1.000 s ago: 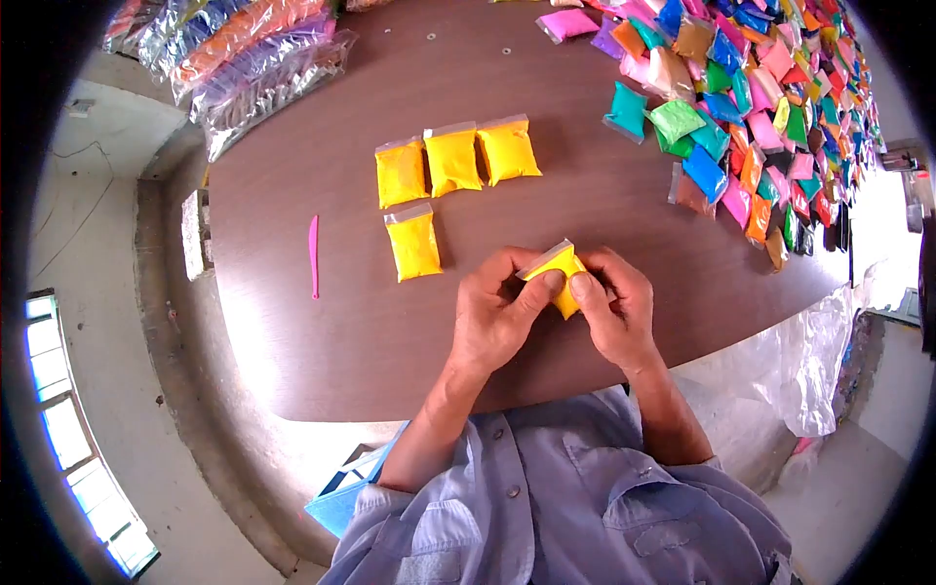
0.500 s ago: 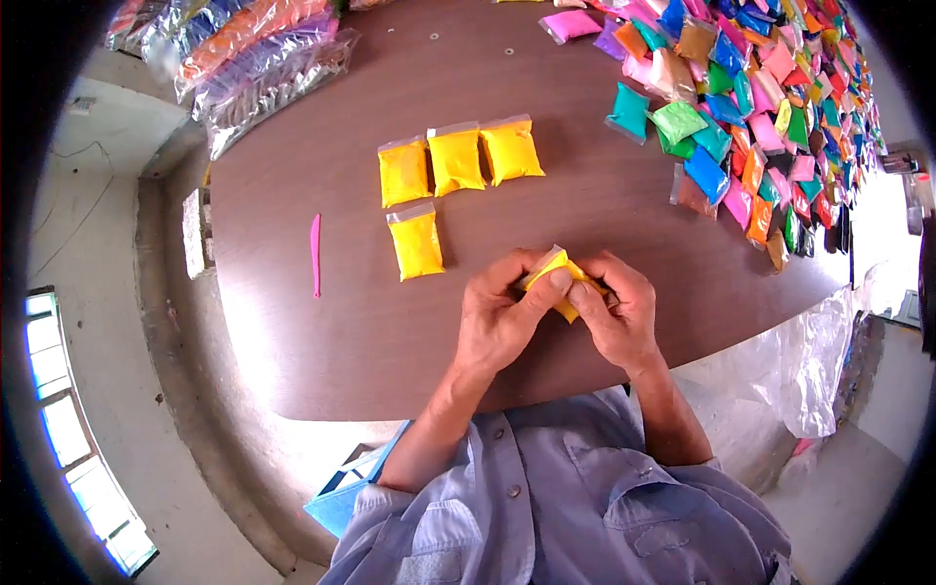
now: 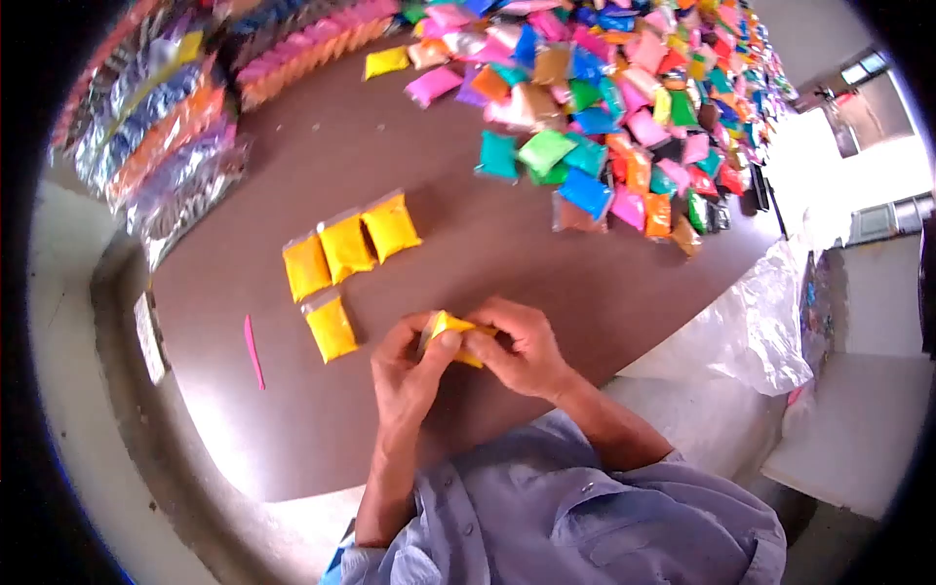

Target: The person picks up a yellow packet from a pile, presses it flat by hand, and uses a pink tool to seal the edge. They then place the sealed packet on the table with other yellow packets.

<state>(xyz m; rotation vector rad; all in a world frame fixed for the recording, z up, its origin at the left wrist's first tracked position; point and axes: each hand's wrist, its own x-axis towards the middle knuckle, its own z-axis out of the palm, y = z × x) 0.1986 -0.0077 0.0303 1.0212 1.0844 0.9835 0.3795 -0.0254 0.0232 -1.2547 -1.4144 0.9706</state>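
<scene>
Between my hands, near the table's front edge, is a small yellow packet (image 3: 468, 359) in clear plastic. My left hand (image 3: 408, 369) grips its left side, with the thumb on top. My right hand (image 3: 519, 349) pinches its right side, and the fingers partly cover it. Up and to the left, three yellow packets (image 3: 345, 248) lie side by side in a slanting row. A single yellow packet (image 3: 331, 330) lies below them, left of my left hand. Farther left lies a thin pink tool (image 3: 253, 352).
A large heap of small colourful packets (image 3: 639, 127) covers the back right of the brown table (image 3: 468, 253). Stacks of plastic-wrapped items (image 3: 175, 146) stand at the back left. Clear plastic sheeting (image 3: 770, 322) hangs beyond the right edge.
The view has turned and shifted, so table, packets and hands appear farther left and tilted. Both hands still hold the yellow packet, and the other yellow packets keep their arrangement.
</scene>
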